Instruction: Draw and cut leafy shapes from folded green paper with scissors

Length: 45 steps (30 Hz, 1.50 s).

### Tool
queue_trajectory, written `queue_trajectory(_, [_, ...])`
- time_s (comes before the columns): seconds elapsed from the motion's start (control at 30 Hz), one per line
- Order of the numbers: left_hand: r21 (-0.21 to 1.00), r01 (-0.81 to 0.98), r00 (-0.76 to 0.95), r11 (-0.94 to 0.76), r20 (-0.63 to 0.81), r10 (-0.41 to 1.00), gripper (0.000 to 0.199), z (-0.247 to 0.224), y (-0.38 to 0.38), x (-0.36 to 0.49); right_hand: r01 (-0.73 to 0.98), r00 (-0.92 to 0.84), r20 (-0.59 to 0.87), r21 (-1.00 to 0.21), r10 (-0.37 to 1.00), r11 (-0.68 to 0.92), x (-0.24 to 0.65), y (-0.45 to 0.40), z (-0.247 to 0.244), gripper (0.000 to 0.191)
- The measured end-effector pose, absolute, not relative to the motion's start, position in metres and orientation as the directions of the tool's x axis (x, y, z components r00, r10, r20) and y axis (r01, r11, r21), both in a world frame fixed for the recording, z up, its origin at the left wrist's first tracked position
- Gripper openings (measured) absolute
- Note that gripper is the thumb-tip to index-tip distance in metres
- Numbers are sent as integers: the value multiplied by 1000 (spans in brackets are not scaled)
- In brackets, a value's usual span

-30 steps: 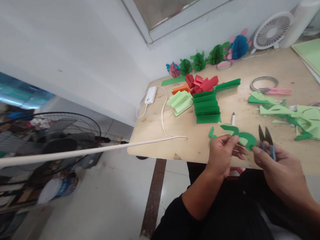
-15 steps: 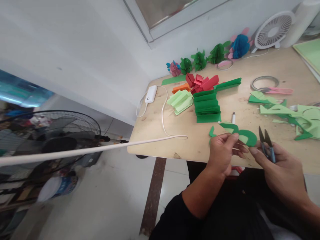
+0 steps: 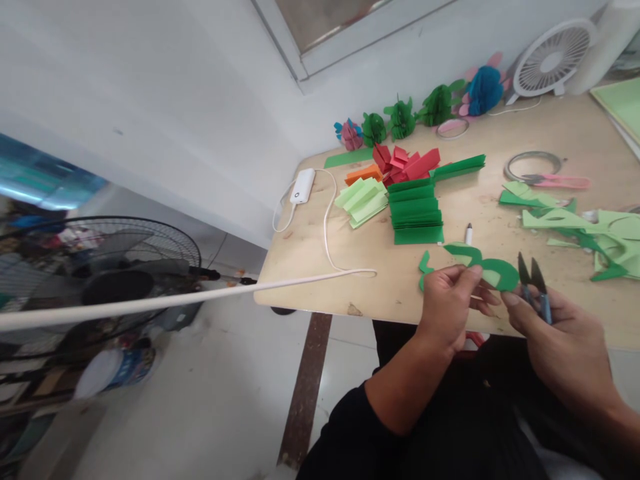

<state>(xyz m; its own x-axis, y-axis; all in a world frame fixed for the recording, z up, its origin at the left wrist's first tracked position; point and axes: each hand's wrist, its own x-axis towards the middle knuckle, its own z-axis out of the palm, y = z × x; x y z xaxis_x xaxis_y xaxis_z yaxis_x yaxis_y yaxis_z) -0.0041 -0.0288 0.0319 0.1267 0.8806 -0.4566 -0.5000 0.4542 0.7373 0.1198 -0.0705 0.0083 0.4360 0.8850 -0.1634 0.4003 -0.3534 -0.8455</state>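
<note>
Green paper cutouts (image 3: 500, 272), dark and light green together, are pinched between the thumb and fingers of my left hand (image 3: 450, 303) over the table's front edge. A narrow curved dark green piece (image 3: 425, 267) sticks out to the left of that hand. My right hand (image 3: 560, 327) is wrapped round small scissors (image 3: 536, 290), whose blades point up and stand apart. Its thumb tip is at the lower right edge of the cutouts. A white marker (image 3: 469, 233) lies just behind the cutouts.
Folded dark green paper (image 3: 416, 212), light green strips (image 3: 364, 200) and red pieces (image 3: 407, 165) lie mid-table. Green scraps (image 3: 595, 233) are at right, near a tape ring (image 3: 534, 165). A power bank (image 3: 303, 187) with a white cable is at left; a fan (image 3: 553, 60) stands behind.
The view has shifted very slightly. The cutouts and my left hand sit a little farther right in view; both hands keep their holds.
</note>
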Motion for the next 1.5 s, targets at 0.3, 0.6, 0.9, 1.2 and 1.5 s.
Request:
queue_trajectory(0.3, [733, -507, 120, 453, -461, 879, 46, 31, -29, -2, 323, 406, -213, -876, 889, -357, 116, -71, 9, 44])
queue_trajectory(0.6, [723, -520, 121, 456, -466, 877, 46, 30, -28, -1, 227, 392, -259, -903, 883, -365, 114, -72, 6, 49])
queue_trajectory(0.9, [700, -549, 143, 457, -459, 877, 46, 29, -30, -3, 242, 416, -240, -900, 877, -362, 111, -72, 8, 48])
queue_trajectory(1.2, [681, -560, 192, 472, -447, 874, 49, 27, -31, -8, 388, 457, -92, -874, 885, -291, 113, -70, 9, 41])
queue_trajectory(1.5, [592, -600, 295, 538, -462, 836, 49, 24, -30, -15, 493, 393, 57, -856, 918, -158, 113, -70, 16, 34])
